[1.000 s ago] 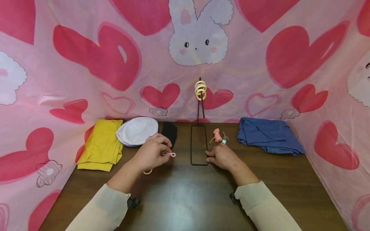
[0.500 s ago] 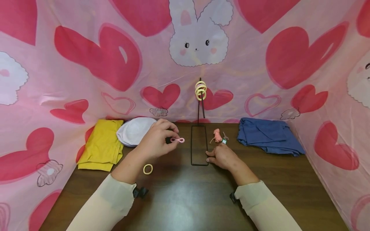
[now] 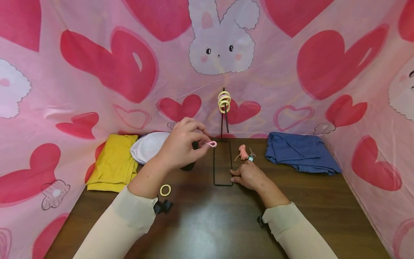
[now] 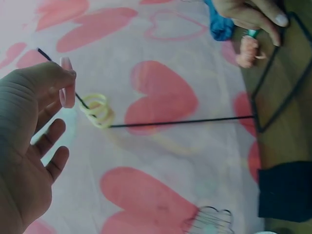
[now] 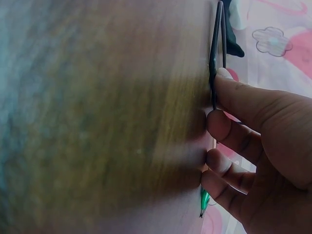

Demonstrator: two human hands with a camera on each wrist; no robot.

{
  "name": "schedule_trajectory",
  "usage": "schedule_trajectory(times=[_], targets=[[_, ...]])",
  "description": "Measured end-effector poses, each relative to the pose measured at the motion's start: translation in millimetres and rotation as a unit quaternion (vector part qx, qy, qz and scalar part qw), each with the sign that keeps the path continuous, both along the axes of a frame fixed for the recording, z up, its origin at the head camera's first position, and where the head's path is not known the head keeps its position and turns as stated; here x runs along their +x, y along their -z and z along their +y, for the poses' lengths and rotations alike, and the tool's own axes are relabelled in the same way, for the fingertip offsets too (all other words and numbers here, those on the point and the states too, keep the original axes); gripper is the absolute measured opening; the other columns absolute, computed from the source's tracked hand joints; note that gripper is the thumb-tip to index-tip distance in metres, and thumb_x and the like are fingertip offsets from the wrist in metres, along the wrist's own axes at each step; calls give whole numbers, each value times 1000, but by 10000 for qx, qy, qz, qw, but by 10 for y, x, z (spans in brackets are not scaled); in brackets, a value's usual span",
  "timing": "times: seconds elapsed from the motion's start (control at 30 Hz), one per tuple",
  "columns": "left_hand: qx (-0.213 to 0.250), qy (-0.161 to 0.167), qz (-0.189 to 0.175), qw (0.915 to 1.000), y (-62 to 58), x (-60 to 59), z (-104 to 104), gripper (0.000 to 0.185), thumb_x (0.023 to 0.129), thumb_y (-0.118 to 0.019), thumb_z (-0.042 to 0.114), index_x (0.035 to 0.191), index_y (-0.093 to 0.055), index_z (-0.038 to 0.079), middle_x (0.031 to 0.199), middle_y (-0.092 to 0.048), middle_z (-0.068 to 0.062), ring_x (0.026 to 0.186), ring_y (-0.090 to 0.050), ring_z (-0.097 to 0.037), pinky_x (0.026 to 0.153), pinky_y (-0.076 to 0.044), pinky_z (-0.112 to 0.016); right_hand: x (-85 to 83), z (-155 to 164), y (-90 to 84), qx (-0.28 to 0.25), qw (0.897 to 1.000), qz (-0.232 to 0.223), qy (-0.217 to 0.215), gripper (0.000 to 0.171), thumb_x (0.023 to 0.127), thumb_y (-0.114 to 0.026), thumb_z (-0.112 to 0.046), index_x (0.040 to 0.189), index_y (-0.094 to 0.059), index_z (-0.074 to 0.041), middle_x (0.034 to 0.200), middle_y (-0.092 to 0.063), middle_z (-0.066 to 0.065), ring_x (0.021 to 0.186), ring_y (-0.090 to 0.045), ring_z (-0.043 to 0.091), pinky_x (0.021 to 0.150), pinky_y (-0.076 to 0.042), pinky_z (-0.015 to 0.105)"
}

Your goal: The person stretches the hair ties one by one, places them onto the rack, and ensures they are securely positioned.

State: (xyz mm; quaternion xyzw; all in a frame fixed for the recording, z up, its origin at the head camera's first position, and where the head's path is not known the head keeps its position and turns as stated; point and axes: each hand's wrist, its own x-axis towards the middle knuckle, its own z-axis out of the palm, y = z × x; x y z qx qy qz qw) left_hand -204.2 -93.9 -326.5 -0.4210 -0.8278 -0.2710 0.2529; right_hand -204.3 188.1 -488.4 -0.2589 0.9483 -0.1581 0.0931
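Note:
My left hand (image 3: 187, 144) pinches a small pink loop (image 3: 211, 144) between thumb and fingertips, raised above the table. In the left wrist view this loop (image 4: 68, 83) looks squeezed narrow, and it is close to the free end of a black wire stand's arm. Several pale yellow rings (image 4: 97, 108) hang on that arm. The black wire stand (image 3: 214, 163) has a rectangular base lying on the table. At the base's right edge, my right hand (image 3: 249, 176) grips the wire with thumb and finger. The right wrist view shows the thumb on the wire (image 5: 213, 63).
One yellow ring (image 3: 165, 190) lies on the table near the left forearm. Yellow cloth (image 3: 113, 163), a white cap-like item (image 3: 147, 147) and a black piece (image 3: 188, 167) sit at the left. Right of the stand are a coral bundle (image 3: 243, 152), a key (image 3: 252, 153) and blue cloth (image 3: 300, 151).
My left hand has moved up, forward and to the right with the pink loop, uncovering the yellow ring on the table. The right hand stays at the stand's base.

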Motion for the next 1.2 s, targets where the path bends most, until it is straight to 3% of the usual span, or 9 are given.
schedule_trajectory(times=[0.27, 0.57, 0.73, 0.9, 1.2], targets=[[124, 85, 468, 9988, -236, 47, 122, 6, 84, -81, 18, 85, -82, 12, 104, -69, -3, 108, -57, -26, 97, -44, -46, -4, 13, 17, -30, 9999, 101, -71, 37, 96, -74, -31, 127, -75, -11, 115, -76, 11, 119, -64, 39, 110, -40, 56], [179, 15, 647, 9977, -397, 91, 248, 18, 81, -84, 21, 96, -83, 13, 107, -70, -3, 107, -57, -25, 94, -45, -47, -6, 19, 12, -26, 10000, 69, -60, 38, 96, -74, -31, 128, -74, -10, 114, -76, 11, 118, -66, 38, 109, -41, 55], [-64, -221, 687, 9974, -425, 84, 294, 21, 81, -84, 24, 99, -83, 13, 110, -70, -4, 109, -57, -25, 94, -45, -47, 0, 10, 18, 10, 10000, 65, -16, 37, 96, -74, -32, 127, -75, -12, 115, -76, 10, 116, -63, 43, 106, -44, 56], [-246, -386, 678, 9967, -434, 54, 328, 21, 83, -83, 26, 100, -83, 13, 112, -70, -3, 111, -57, -25, 93, -45, -46, 1, 10, 21, 5, 10000, 63, 6, 36, 96, -75, -32, 127, -75, -13, 114, -77, 10, 115, -65, 40, 105, -45, 55], [-270, -636, 733, 9949, -408, -46, 340, 18, 84, -82, 25, 99, -84, 14, 110, -70, -2, 109, -57, -25, 89, -45, -45, -6, 14, 18, 39, 10000, 5, 3, 37, 96, -74, -33, 128, -74, -13, 114, -77, 9, 115, -66, 37, 105, -45, 55]])
